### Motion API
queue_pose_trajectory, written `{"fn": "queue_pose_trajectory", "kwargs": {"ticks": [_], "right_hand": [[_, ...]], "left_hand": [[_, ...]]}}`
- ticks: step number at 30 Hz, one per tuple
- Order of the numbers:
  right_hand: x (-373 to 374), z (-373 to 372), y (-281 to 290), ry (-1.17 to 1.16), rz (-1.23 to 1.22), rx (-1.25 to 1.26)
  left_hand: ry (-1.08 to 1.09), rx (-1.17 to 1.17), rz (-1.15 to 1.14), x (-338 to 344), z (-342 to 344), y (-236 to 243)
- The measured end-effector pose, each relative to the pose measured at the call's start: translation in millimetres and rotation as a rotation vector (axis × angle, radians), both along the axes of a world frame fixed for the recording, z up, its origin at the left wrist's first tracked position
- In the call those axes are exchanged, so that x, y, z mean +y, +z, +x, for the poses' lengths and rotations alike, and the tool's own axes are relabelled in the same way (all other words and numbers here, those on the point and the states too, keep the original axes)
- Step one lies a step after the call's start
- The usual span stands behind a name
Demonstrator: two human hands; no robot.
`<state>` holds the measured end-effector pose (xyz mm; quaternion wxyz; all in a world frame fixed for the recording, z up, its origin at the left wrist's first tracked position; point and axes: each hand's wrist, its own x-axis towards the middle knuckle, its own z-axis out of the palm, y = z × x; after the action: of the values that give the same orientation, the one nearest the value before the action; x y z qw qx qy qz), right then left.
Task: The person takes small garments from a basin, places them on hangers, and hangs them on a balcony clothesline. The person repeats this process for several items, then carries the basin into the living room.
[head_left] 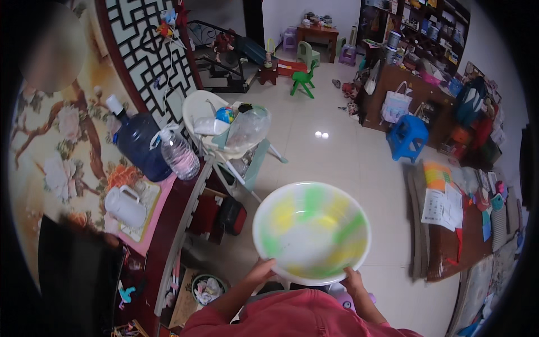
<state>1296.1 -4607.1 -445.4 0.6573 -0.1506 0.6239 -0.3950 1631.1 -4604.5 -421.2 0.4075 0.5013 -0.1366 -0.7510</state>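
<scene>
A large round white basin with yellow and green patches is held out in front of my body. Nothing shows inside it. My left hand grips the near left part of its rim. On the near right part of the rim, my right hand is closed in the same way. Most of the fingers of both hands are hidden under the basin. Below the basin a purple object shows partly beside my right forearm.
Left stands a dark cabinet with a large blue water bottle, a clear bottle and a white jug. Ahead is a loaded high chair. A waste bin sits lower left. Right are a blue stool and a cluttered brown table.
</scene>
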Motion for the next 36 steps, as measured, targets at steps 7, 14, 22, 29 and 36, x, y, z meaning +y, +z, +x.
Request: {"fn": "queue_pose_trajectory", "kwargs": {"ticks": [7,14,22,29,36], "right_hand": [[-193,-35,-40,-0.239,-0.038,-0.223],[-445,-59,-6,-0.045,-0.001,-0.067],[-705,3,-10,0.218,-0.040,0.065],[-911,79,3,0.164,0.008,0.158],[-1102,150,21,0.244,0.003,0.161]], "left_hand": [[-0.173,-0.052,-0.127,-271,-39,-59],[0.087,-0.062,0.038,-457,-63,-57],[0.338,0.027,0.053,-641,-15,-52],[0.407,0.134,0.000,-841,49,-82],[0.483,0.057,0.097,-993,106,-43]]}}
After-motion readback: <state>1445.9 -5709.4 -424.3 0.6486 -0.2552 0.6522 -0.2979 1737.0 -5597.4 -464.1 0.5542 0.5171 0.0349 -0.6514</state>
